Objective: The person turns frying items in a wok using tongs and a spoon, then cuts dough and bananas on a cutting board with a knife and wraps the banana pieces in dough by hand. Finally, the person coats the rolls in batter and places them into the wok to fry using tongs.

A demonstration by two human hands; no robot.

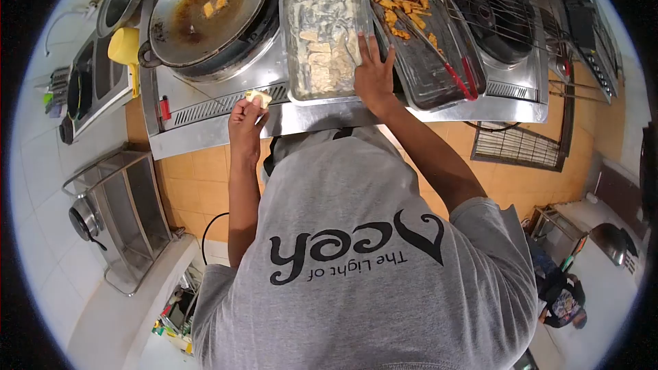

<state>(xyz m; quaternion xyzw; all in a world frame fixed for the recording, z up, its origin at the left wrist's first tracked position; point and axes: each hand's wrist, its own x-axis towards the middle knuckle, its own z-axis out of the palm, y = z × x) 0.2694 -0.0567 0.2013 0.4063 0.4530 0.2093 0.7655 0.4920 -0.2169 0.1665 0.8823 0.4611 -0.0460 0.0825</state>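
Between the thumb and fingers of my left hand (248,120) is a pale battered piece (258,99), held over the counter's front edge. My right hand (375,75) rests on the right rim of a metal tray (295,89) of coated pieces, its fingers spread. Beside it, a second tray (428,96) holds orange-brown fried pieces (403,10) and red-handled tongs (449,72). At the upper left, two pieces (215,5) lie in oil in a large wok (164,34).
A yellow dipper (124,46) hangs at the left by a red lighter (165,107). Wire racks (486,0) cover a burner at the right. Another person (562,298) is at the far lower right. A metal trolley (130,212) stands at the left.
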